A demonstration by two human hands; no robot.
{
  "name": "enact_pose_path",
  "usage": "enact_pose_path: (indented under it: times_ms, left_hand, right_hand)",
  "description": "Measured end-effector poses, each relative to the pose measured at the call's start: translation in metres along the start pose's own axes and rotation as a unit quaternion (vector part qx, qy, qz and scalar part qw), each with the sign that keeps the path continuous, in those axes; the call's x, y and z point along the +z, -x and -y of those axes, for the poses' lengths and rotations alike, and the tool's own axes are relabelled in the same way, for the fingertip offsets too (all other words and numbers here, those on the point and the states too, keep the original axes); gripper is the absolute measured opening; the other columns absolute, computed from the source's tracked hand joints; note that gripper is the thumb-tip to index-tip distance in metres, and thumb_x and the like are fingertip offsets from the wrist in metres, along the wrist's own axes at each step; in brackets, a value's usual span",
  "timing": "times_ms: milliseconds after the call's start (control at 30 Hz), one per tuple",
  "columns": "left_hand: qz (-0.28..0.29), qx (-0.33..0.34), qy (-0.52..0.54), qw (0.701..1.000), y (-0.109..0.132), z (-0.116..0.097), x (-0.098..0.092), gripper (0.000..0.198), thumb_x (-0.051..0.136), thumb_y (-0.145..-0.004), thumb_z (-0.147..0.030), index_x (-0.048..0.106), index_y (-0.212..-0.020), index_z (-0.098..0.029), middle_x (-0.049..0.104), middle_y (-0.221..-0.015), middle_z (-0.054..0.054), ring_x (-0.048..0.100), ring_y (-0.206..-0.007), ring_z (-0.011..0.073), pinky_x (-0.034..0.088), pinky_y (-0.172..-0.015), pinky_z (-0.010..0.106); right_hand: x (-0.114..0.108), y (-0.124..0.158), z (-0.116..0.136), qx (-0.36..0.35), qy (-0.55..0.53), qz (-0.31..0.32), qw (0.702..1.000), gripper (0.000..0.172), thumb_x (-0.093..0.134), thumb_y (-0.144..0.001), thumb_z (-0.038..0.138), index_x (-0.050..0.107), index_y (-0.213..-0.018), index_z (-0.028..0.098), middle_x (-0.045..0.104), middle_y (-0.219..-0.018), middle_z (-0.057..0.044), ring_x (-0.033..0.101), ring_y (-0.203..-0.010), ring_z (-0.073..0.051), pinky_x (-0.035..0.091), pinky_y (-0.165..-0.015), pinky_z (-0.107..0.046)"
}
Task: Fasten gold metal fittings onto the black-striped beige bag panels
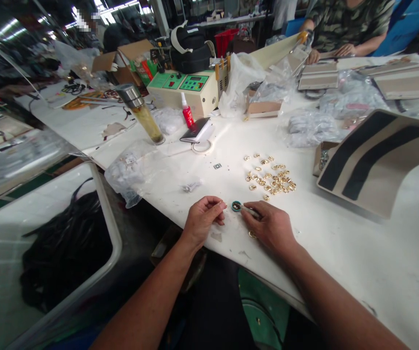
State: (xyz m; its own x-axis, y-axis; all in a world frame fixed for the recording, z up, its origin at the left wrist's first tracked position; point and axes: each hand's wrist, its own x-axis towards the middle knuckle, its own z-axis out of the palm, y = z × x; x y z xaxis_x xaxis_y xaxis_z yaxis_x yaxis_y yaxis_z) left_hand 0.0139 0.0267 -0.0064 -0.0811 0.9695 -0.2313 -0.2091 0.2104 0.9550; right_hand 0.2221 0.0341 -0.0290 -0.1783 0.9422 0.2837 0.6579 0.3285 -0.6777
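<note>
Factory assembly workshop: long worktable (340,253), gold fittings (271,177) (loose), control box (189,90).

Both forearms reach forward — left hand (202,217) pinched shut, right hand (270,227) curled, knuckles up.

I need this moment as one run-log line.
left hand: pinched shut beside teal ring | right hand: holds thin tool at ring | beyond: gold fittings pile | surface: white table
</note>
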Motion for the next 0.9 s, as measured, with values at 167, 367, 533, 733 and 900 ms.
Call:
enact_pose_path:
  times_ms: [167, 367, 533, 733, 900]
  left_hand:
    - [0.004, -0.005, -0.025, 1.000, 0.000, 0.000, 0.002, 0.043, 0.087, -0.075, -0.041, 0.075, -0.105, -0.013, 0.071, -0.068, 0.002, 0.061, -0.055, 0.0107, 0.052, -0.056, 0.022]
    - [0.002, -0.004, -0.046, 0.999, 0.000, 0.000, 0.003, 0.041, 0.088, -0.072, -0.042, 0.074, -0.098, -0.014, 0.073, -0.070, 0.002, 0.060, -0.055, 0.0106, 0.052, -0.057, 0.023]
    - [0.001, 0.004, -0.046, 0.999, 0.000, 0.000, 0.004, 0.038, 0.088, -0.070, -0.040, 0.072, -0.092, -0.015, 0.076, -0.079, 0.004, 0.063, -0.059, 0.0116, 0.052, -0.056, 0.023]
    - [-0.003, 0.011, -0.066, 0.998, 0.002, 0.000, 0.006, 0.036, 0.087, -0.072, -0.040, 0.073, -0.093, -0.015, 0.074, -0.075, 0.003, 0.064, -0.061, 0.0124, 0.053, -0.059, 0.024]
    - [0.008, 0.017, -0.070, 0.997, 0.003, -0.001, 0.008, 0.033, 0.087, -0.073, -0.038, 0.073, -0.091, -0.015, 0.074, -0.075, 0.002, 0.062, -0.060, 0.0111, 0.052, -0.060, 0.023]
  right_hand:
    - [-0.001, -0.002, 0.000, -0.003, 0.003, 0.002, 1.000, 0.018, 0.065, -0.097, 0.039, 0.079, -0.096, 0.028, 0.079, -0.093, -0.002, 0.072, -0.080, -0.021, 0.049, -0.071, -0.033]
    - [-0.002, -0.002, 0.001, 0.017, -0.023, 0.014, 0.999, 0.018, 0.065, -0.096, 0.039, 0.080, -0.096, 0.029, 0.078, -0.091, -0.003, 0.071, -0.079, -0.022, 0.050, -0.072, -0.034]
    - [-0.009, -0.001, 0.009, 0.096, -0.201, -0.003, 0.975, 0.022, 0.072, -0.091, 0.045, 0.078, -0.100, 0.026, 0.076, -0.088, -0.003, 0.066, -0.072, -0.020, 0.051, -0.067, -0.032]
    - [-0.024, -0.004, 0.025, 0.209, -0.426, 0.020, 0.880, 0.042, 0.088, -0.074, 0.053, 0.074, -0.096, 0.020, 0.059, -0.061, 0.003, 0.038, -0.050, -0.010, 0.030, -0.046, -0.023]
    - [-0.022, -0.004, 0.026, 0.208, -0.442, 0.021, 0.872, 0.045, 0.084, -0.078, 0.058, 0.073, -0.101, 0.021, 0.048, -0.054, 0.006, 0.031, -0.048, -0.009, 0.024, -0.045, -0.022]
